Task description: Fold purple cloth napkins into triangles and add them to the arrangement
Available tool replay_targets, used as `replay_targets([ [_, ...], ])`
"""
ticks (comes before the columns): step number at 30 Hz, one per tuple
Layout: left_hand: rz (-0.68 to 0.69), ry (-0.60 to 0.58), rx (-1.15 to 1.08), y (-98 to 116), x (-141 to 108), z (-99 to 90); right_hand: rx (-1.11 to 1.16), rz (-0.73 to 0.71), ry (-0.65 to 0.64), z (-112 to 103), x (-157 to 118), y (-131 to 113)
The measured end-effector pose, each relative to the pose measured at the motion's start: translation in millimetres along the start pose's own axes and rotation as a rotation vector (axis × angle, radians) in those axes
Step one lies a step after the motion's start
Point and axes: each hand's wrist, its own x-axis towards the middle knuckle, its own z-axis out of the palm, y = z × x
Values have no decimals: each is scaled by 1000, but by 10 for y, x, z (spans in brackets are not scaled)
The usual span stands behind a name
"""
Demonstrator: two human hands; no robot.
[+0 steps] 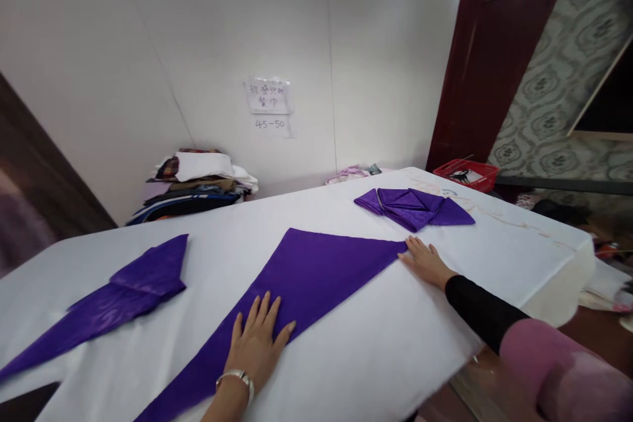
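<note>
A purple cloth napkin [321,270] lies flat on the white-covered table [356,369], folded into a long pointed shape. My left hand [256,341] rests on its lower part with the fingers spread, a silver bracelet at the wrist. At the right-hand corner of the same napkin, my right hand [424,260] lies with its fingers stretched over the tip. A second purple napkin [133,290], folded with a long tail, is to the left. Farther back on the right are more folded purple napkins [413,206].
A pile of folded clothes [198,181] stands against the white wall at the back left. Pink cloth [349,173] lies by the wall. A red basket [467,175] holds scissors at the far right corner. A paper sign [268,105] hangs on the wall.
</note>
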Motion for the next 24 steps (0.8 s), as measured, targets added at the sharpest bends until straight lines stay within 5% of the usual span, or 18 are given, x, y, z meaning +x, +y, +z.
replay_targets([
  [5, -8, -14, -3, 31, -19, -28, 52, -266, 72, -23, -36, -559],
  [11, -16, -36, 1, 55, -49, -79, 231, -593, -131, -54, -157, -1576],
  [14, -15, -40, 13, 52, -53, -75, 266, -699, -252, -11, -203, -1867],
  [18, -8, -26, 25, 43, -56, -50, 253, -697, -270, 68, -170, -1785],
  [24, 2, -5, 22, 25, -53, -14, 130, -416, -159, 127, 84, -943],
])
